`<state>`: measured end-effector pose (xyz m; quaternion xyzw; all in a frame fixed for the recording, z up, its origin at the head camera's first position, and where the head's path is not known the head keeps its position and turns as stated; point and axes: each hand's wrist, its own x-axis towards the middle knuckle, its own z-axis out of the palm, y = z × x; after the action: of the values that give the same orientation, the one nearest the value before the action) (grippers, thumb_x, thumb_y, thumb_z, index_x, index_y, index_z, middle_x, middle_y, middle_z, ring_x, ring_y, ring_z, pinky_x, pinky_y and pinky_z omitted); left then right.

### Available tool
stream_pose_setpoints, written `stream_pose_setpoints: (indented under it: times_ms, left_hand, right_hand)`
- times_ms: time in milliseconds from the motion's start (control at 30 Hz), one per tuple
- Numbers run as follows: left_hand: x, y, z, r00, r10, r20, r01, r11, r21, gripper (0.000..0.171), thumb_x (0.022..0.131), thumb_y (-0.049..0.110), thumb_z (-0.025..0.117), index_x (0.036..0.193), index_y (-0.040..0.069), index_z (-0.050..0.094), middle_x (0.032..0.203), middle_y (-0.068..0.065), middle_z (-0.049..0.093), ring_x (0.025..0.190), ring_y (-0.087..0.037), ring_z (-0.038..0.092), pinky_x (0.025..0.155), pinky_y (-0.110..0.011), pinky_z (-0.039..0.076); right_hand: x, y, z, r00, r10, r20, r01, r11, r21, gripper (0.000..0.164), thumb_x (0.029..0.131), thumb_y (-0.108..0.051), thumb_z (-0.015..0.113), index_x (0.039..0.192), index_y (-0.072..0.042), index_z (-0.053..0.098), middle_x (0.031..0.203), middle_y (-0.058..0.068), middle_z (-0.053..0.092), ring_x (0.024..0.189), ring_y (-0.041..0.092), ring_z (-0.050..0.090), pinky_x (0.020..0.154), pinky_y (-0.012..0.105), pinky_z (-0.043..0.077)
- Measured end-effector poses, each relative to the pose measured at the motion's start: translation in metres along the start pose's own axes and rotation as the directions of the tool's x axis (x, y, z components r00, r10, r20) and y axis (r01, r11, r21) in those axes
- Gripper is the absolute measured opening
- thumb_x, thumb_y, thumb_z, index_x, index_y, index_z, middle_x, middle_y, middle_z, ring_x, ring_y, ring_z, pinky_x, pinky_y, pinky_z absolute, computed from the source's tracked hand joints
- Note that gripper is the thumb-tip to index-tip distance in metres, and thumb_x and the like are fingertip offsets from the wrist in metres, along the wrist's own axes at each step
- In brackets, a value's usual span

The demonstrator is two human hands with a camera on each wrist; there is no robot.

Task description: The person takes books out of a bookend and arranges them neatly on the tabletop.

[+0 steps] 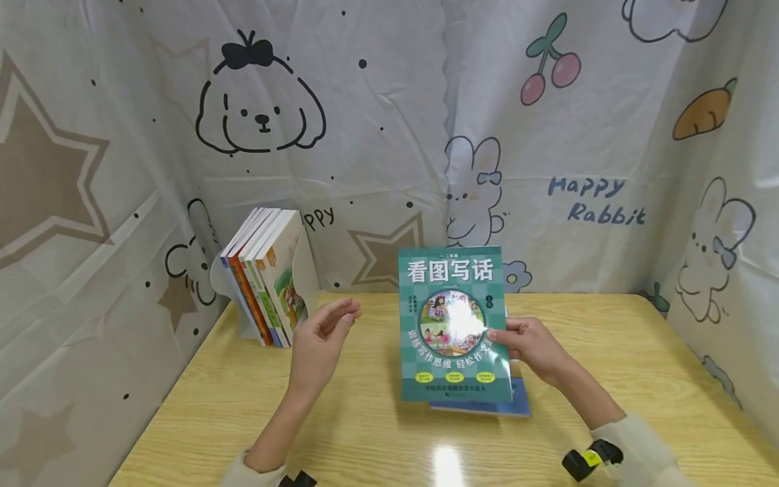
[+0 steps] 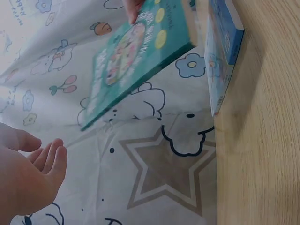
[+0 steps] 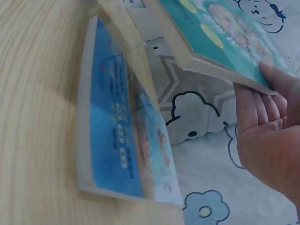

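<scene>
A green book (image 1: 453, 379) with a round picture on its cover is held up by my right hand (image 1: 535, 348), thumb on the cover and fingers behind its edge. In the right wrist view the green book (image 3: 211, 33) is lifted clear of the table. Beneath it a blue book (image 3: 110, 126) lies on the table, mostly covered by the green one in the head view. My left hand (image 1: 319, 348) hovers to the left with fingers bent loosely and nothing in it. Its nearest things are the upright books (image 1: 264, 277) at the table's back left.
Those upright books lean together against a pale bookend (image 1: 306, 264). The wooden table (image 1: 608, 365) reaches back to a printed curtain (image 1: 389, 101), which also hangs along both sides.
</scene>
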<state>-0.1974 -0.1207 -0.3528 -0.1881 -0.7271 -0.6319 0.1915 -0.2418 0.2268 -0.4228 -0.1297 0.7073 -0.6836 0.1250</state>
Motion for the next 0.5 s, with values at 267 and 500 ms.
stream_pose_setpoints:
  times_ms: [267,500]
  left_hand:
    - [-0.001,-0.002,-0.010,1.000,0.009,-0.008,-0.009,1.000,0.012,0.027,0.090,-0.004,0.054,0.116,-0.010,0.056,0.108,-0.024,0.061,0.097,-0.034,0.060,0.082,-0.026,0.049]
    - [0.002,-0.004,-0.017,0.999,0.008,-0.033,-0.008,1.000,0.015,0.027,0.090,-0.005,0.054,0.116,-0.010,0.056,0.108,-0.022,0.061,0.098,-0.033,0.060,0.082,-0.028,0.049]
  right_hand:
    - [-0.001,0.016,-0.010,0.992,0.110,-0.061,-0.109,0.994,0.017,0.053,0.089,-0.025,0.062,0.124,0.013,0.048,0.106,0.017,0.064,0.092,0.029,0.064,0.078,0.041,0.051]
    - [-0.007,0.022,-0.024,0.980,0.167,-0.105,-0.167,0.986,0.007,0.057,0.089,-0.027,0.062,0.126,0.014,0.045,0.107,0.017,0.063,0.093,0.027,0.063,0.079,0.039,0.051]
